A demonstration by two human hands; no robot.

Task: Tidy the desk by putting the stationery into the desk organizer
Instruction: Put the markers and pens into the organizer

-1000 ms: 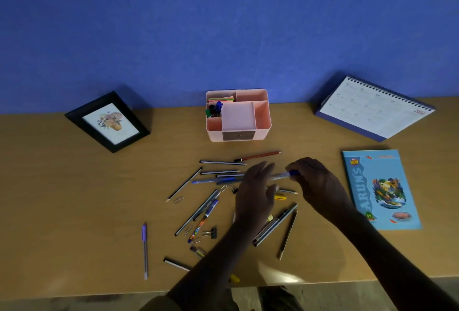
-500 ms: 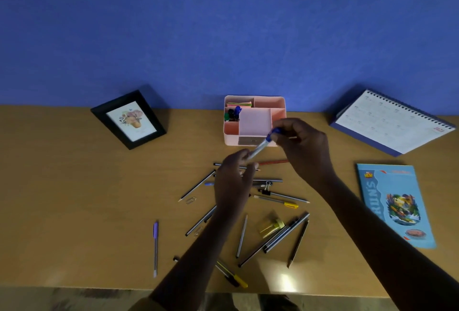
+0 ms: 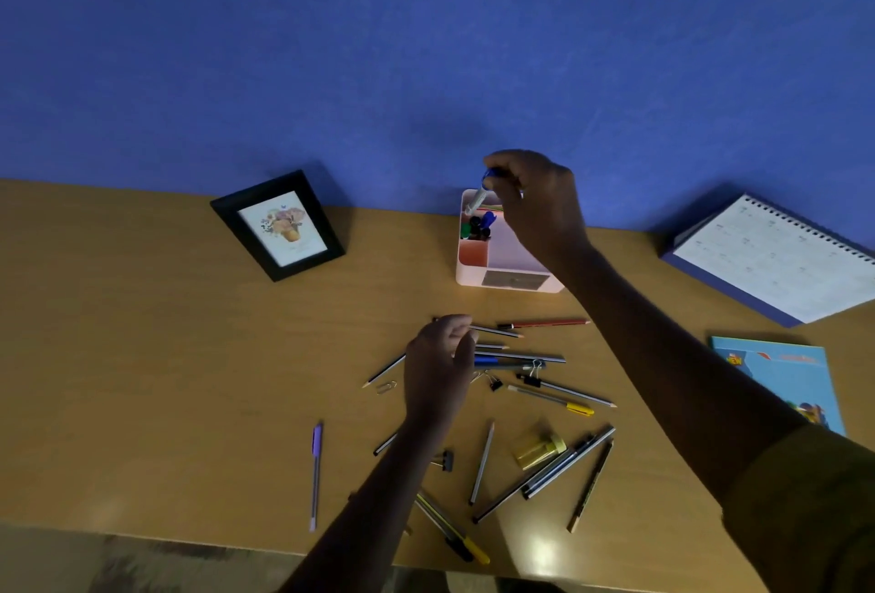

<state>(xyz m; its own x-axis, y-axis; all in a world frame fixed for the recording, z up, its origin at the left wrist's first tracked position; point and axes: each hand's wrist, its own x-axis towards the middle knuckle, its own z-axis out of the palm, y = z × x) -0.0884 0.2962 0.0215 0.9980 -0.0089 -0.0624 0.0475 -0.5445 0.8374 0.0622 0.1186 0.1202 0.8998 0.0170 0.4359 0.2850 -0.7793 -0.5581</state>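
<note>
A pink desk organizer [image 3: 471, 261] stands at the back of the desk, with markers in its rear left compartment. My right hand [image 3: 535, 199] is above it, gripping a blue-capped pen [image 3: 478, 199] that points down into the rear left compartment. My left hand [image 3: 440, 360] hovers low over the scattered pens and pencils [image 3: 521, 358] in the middle of the desk, fingers curled, nothing held. More pens [image 3: 544, 474], binder clips [image 3: 495, 384] and a yellow sharpener [image 3: 537, 448] lie nearer the front edge. A purple pen [image 3: 316, 474] lies apart on the left.
A black picture frame [image 3: 279, 225] leans at the back left. A spiral desk calendar [image 3: 776, 261] stands at the back right, and a blue booklet [image 3: 781, 379] lies on the right. A paper clip [image 3: 386, 387] sits left of the pile.
My right hand has carried the blue-capped pen from the pile up over the organizer. My left hand let go of the pen and dropped back toward the pile.
</note>
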